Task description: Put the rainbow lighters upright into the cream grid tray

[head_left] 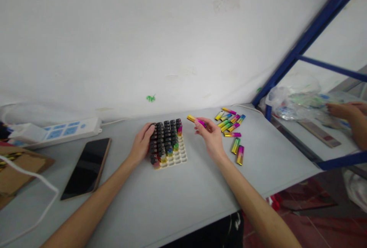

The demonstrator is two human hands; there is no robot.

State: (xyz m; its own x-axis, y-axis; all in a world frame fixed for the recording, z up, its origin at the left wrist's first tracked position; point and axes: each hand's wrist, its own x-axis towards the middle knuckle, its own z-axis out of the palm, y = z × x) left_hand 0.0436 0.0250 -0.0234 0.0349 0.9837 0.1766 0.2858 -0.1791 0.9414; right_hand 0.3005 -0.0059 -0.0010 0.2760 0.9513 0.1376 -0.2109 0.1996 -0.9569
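Observation:
A pale tray [180, 155] with rows of round holes lies on the grey table, with many black-topped pieces [168, 134] standing upright in it. Bare holes show along its front and right side. My left hand [142, 143] grips the tray's left side, fingers curled at its back left corner. To the right of the tray, my right hand [210, 134] pinches a yellow and magenta metallic tube [191, 118] just above the table. Several loose shiny tubes [226, 125] in yellow, green, blue and magenta lie beyond my right hand.
A black phone [86, 168] and a white power strip [70, 130] lie on the left, near a cardboard box [21, 169] and a white cable. At right stand a blue metal frame [286, 66] and plastic bags [289, 99]; another person's hands [345, 110] are beyond.

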